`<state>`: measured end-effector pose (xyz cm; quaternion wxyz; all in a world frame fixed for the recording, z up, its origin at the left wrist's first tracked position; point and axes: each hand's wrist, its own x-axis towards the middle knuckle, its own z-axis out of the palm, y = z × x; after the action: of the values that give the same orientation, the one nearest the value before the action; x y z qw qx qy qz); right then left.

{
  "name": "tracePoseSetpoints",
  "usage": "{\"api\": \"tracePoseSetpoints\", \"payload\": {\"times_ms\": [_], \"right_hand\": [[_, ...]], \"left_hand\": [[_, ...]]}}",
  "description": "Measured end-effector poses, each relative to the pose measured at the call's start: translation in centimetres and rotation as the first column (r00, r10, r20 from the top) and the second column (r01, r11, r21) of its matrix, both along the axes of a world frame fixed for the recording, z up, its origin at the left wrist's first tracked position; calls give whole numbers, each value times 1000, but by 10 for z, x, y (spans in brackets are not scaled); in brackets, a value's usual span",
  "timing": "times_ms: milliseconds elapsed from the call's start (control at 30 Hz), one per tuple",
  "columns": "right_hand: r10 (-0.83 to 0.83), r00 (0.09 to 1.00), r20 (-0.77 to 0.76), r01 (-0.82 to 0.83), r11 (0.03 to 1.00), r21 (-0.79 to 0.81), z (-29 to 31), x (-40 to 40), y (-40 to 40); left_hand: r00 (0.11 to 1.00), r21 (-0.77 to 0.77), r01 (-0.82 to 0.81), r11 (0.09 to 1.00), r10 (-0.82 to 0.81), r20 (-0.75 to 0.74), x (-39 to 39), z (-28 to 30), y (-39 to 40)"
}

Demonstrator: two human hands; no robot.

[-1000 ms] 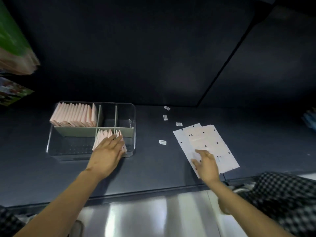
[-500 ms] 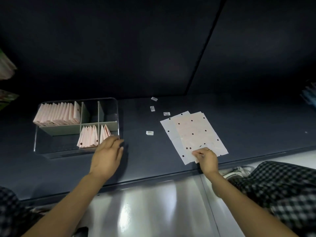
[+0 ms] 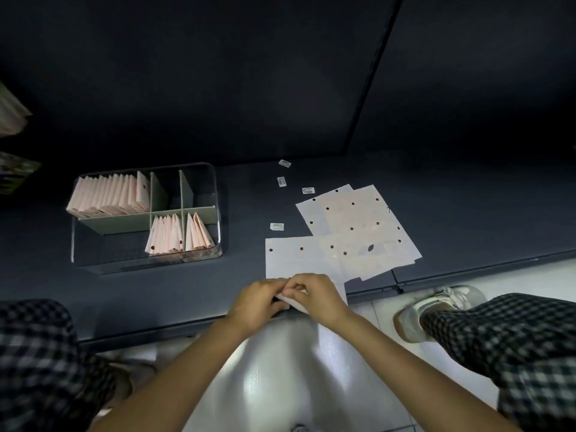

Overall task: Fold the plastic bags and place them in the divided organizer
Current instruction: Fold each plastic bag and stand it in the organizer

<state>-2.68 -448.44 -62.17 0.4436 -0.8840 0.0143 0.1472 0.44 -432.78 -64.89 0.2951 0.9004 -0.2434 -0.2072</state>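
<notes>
A flat pale plastic bag (image 3: pixel 296 258) with dark dots lies at the near edge of the dark shelf, its near edge lifted. My left hand (image 3: pixel 257 302) and my right hand (image 3: pixel 314 294) meet there and both pinch that near edge. Two more flat bags (image 3: pixel 358 219) lie overlapping just beyond and to the right. The clear divided organizer (image 3: pixel 218 198) stands at the left. Folded pink bags fill its back-left compartment (image 3: pixel 109 196) and stand in two front compartments (image 3: pixel 179 233).
Several small white labels (image 3: pixel 282 181) are scattered on the dark shelf (image 3: pixel 467 213) between the organizer and the bags. My checked trouser legs and a shoe (image 3: pixel 436 307) frame the white floor in front. Packaged goods show at the far left edge.
My left hand left the organizer and came right to the shelf's near edge. My right hand pulled one bag off the pile toward me, and both hands now pinch its near edge.
</notes>
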Motion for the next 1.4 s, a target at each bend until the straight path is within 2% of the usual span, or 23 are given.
{"api": "tracePoseSetpoints", "payload": {"times_ms": [100, 200, 300, 367, 433, 500, 567, 633, 733, 767, 833, 867, 933, 1000, 1067, 1167, 1233, 1333, 1400], "right_hand": [[31, 990, -137, -11, 990, 144, 7, 5, -6], [-62, 961, -268, 136, 954, 269, 19, 20, -33], [-165, 912, -374, 302, 889, 345, 21, 31, -71], [-163, 902, -399, 349, 820, 454, 13, 30, -87], [-190, 900, -392, 355, 842, 406, -1, 27, -89], [-290, 889, -354, 385, 892, 238, -16, 25, -82], [-380, 884, -272, 418, 903, 99, -28, 26, -73], [-425, 885, -188, 432, 902, -6, -32, 28, -67], [-460, 877, -136, 455, 888, -64, -37, 33, -63], [-468, 875, -129, 461, 884, -80, -38, 34, -63], [-474, 872, -121, 462, 879, -113, -41, 35, -63], [-477, 871, -119, 464, 878, -122, -42, 36, -63], [-483, 867, -122, 470, 874, -123, -44, 36, -63], [-483, 867, -125, 470, 874, -122, -44, 36, -64], [-484, 865, -129, 472, 874, -117, -43, 35, -64], [-461, 882, -100, 442, 882, -165, -38, 30, -61], [-398, 916, 52, 392, 862, -322, -33, 22, -57], [-89, 930, 358, 271, 822, -501, -25, 4, -39], [192, 891, 412, 116, 780, -615, -28, -9, -21]], "left_hand": [[994, -19, -105, 994, 105, -24, 3, -7, 5], [963, -112, -249, 962, 234, -135, 8, -13, 9], [866, -231, -448, 864, 355, -352, 14, -18, 10], [795, -263, -560, 786, 419, -439, 15, -18, 8], [726, -266, -646, 716, 468, -503, 16, -18, 5], [668, -254, -706, 661, 504, -547, 18, -18, 3], [649, -219, -728, 649, 552, -523, 19, -18, 1], [658, -187, -736, 650, 624, -422, 18, -16, -2], [673, -192, -737, 648, 730, -121, 10, -8, -5], [711, -201, -686, 699, 703, 18, 6, -6, -4], [834, -176, -453, 874, 485, 264, 0, -6, -1], [882, -135, -316, 939, 343, 324, -2, -8, 0], [945, 4, -98, 995, 91, 315, -9, -13, 1], [950, 193, 54, 980, -110, 293, -15, -23, 2], [935, 348, 143, 926, -242, 259, -19, -32, 6], [923, 447, 192, 874, -315, 219, -19, -37, 12], [911, 477, 208, 854, -346, 222, -17, -38, 14], [899, 498, 211, 841, -366, 238, -17, -40, 14], [898, 507, 205, 837, -367, 243, -17, -41, 13]]}}
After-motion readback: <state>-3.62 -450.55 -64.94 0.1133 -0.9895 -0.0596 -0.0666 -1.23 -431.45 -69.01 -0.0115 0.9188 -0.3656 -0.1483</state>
